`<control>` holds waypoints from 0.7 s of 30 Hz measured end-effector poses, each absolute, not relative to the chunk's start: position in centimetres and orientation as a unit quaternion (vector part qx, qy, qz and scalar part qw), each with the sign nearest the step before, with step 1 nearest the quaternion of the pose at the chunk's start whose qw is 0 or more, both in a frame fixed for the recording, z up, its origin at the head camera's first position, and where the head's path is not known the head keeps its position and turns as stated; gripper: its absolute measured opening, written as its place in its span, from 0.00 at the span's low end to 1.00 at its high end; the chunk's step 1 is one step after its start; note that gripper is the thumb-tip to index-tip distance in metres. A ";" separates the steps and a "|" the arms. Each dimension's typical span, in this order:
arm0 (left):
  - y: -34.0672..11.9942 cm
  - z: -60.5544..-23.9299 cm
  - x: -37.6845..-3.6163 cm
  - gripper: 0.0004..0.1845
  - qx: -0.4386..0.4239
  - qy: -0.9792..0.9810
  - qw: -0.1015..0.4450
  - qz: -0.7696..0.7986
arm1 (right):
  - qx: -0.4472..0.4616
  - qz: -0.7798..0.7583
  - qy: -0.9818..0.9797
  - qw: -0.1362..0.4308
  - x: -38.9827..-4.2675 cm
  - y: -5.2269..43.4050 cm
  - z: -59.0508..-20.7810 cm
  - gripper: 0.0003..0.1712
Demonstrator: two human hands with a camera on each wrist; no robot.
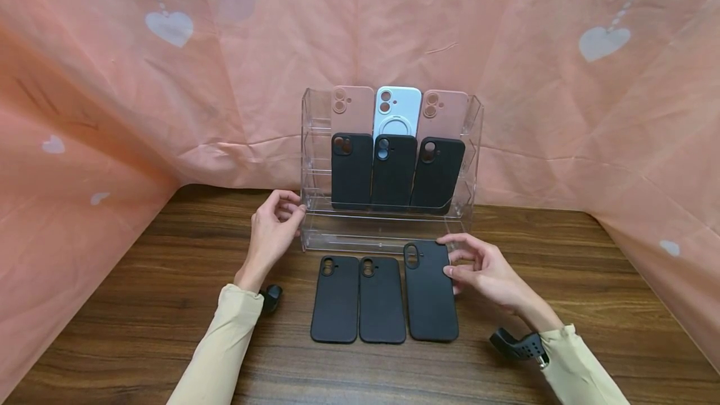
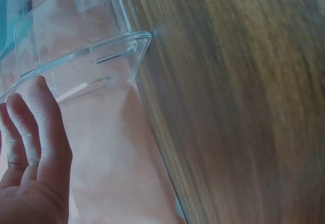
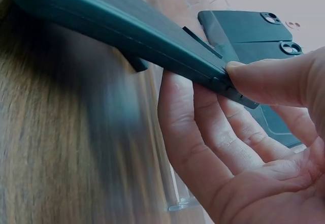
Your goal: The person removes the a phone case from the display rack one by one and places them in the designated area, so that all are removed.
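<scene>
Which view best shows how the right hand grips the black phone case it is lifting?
The right wrist view: the thumb presses the edge of the black phone case, with fingers beneath. The head view shows the same case whole, the right hand at its edge. The left wrist view shows none of it.

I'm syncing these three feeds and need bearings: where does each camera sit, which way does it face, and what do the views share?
Head: worn high, facing forward and down at the table, clear rack, phone cases; both forearms, left hand, right hand show.
Left wrist: by the left hand, looking along its fingers at the rack's corner.
Right wrist: under the right hand, looking at the black case it grips.
Shared: that case appears in head and right wrist views.
</scene>
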State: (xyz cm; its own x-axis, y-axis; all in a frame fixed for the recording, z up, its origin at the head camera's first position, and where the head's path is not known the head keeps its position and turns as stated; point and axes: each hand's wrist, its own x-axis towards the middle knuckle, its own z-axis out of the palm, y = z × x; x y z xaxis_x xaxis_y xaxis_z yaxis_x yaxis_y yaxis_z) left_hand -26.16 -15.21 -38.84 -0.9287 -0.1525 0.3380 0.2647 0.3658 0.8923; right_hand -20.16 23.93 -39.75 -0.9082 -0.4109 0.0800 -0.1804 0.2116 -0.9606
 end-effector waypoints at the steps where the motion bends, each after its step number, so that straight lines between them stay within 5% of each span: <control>1: -15.2 -38.8 -26.2 0.07 -0.035 -0.805 0.186 -0.562 | -0.190 -0.597 0.773 0.098 -20.2 23.9 -39.8 0.29; 21: -15.4 -39.0 -26.3 0.07 -0.040 -0.808 0.182 -0.558 | -0.170 -0.536 0.812 0.157 -20.6 23.7 -40.8 0.27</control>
